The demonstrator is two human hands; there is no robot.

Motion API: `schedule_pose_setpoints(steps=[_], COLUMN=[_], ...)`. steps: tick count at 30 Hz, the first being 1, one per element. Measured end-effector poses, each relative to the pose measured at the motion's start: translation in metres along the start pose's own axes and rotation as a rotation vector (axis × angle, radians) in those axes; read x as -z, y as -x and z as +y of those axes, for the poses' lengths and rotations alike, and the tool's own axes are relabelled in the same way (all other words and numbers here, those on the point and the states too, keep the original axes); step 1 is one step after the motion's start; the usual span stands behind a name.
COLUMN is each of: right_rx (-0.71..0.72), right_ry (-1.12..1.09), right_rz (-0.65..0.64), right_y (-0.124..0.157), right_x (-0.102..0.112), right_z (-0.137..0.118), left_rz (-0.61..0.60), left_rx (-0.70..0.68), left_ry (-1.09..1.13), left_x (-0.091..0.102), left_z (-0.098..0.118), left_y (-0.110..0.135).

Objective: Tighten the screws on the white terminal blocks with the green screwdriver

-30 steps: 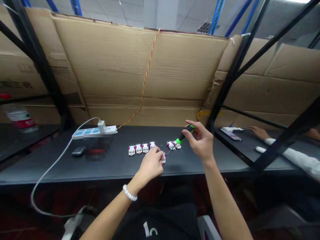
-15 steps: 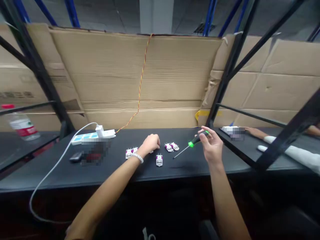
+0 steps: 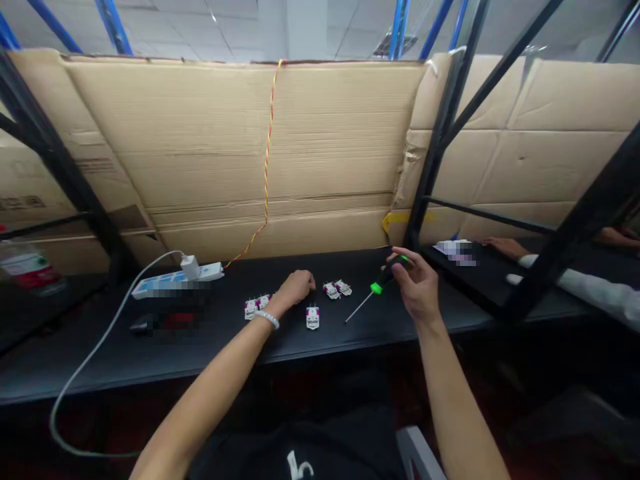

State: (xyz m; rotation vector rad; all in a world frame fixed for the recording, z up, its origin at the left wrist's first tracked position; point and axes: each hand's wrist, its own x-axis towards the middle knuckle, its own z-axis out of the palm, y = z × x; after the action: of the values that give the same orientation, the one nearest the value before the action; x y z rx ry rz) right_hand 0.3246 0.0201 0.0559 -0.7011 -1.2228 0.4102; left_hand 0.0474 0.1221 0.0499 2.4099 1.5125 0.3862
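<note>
Green-handled screwdriver (image 3: pixel 376 288) is being clenched by the right hand (image 3: pixel 417 288), shaft angled toward 7 o'clock; the left hand's (image 3: pixel 296 287) grip, near white terminal modules (image 3: pixel 313 319), cannot be determined.

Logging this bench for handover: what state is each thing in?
Right hand: gripping the screwdriver, raised above the bench.
Screwdriver: green-and-black handle, shaft angled down to the left.
Left hand: low over the bench, nothing visibly held.
Lone white module: lying apart from the others.
Right pair of modules: side by side.
Left pair of modules: beside the left wrist.
Power strip: charger plugged in.
</note>
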Motion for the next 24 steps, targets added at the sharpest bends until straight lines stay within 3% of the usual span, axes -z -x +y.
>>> schedule_pose_setpoints(steps=[3,7,13,18,24], right_rx=[0.007,0.041,0.113,0.126,0.165], right_ry=[0.004,-0.017,-0.028,0.044,0.049], right_rz=[-0.001,0.019,-0.027,-0.109,-0.142], right_y=[0.001,0.001,0.004,0.007,0.008], right_x=[0.007,0.011,-0.006,-0.017,-0.015], right_z=[-0.004,-0.009,-0.019,-0.027,-0.030], left_rz=[0.069,0.131,0.158,0.221,0.258], left_rx=[-0.019,-0.031,-0.068,-0.170,-0.241], left_ry=[0.033,0.062,0.158,0.193,0.196], left_x=[0.009,0.017,0.001,-0.018,-0.032], left_z=[0.006,0.009,0.004,0.003,0.007], left_y=[0.015,0.052,0.108,0.119,0.115])
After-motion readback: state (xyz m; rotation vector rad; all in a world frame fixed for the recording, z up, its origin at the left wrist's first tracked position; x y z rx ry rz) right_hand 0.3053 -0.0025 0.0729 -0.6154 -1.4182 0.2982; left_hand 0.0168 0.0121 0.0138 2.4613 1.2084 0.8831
